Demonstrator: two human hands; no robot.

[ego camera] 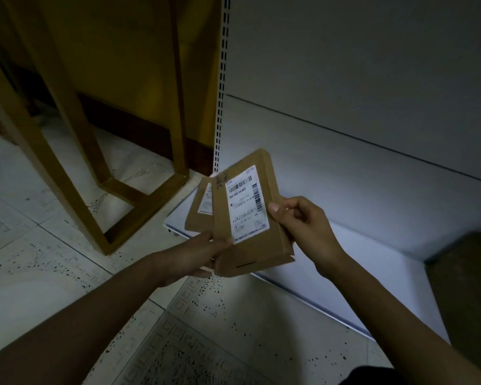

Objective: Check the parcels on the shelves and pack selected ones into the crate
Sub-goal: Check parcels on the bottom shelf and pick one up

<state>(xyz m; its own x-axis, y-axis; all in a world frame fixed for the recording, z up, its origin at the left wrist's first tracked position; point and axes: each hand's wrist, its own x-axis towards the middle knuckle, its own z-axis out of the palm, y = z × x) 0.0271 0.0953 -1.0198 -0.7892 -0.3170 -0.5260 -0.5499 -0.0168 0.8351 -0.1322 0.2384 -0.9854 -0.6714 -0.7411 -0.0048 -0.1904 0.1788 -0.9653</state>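
Observation:
Two flat brown cardboard parcels are held above the corner of a low white shelf [345,245]. The front parcel [256,245] faces me with a white barcode label [247,204]. My right hand [303,220] pinches its right edge, thumb on the label's side. My left hand [206,251] grips the parcels from below left, fingers partly hidden behind them. The second parcel [199,215] sits behind and to the left, its own label half covered. No crate is in view.
A larger brown box [467,295] rests on the shelf at the right edge. The white slotted shelf upright [222,87] rises behind the parcels. A yellow-brown wooden frame [95,168] stands on the speckled tile floor [39,259] to the left.

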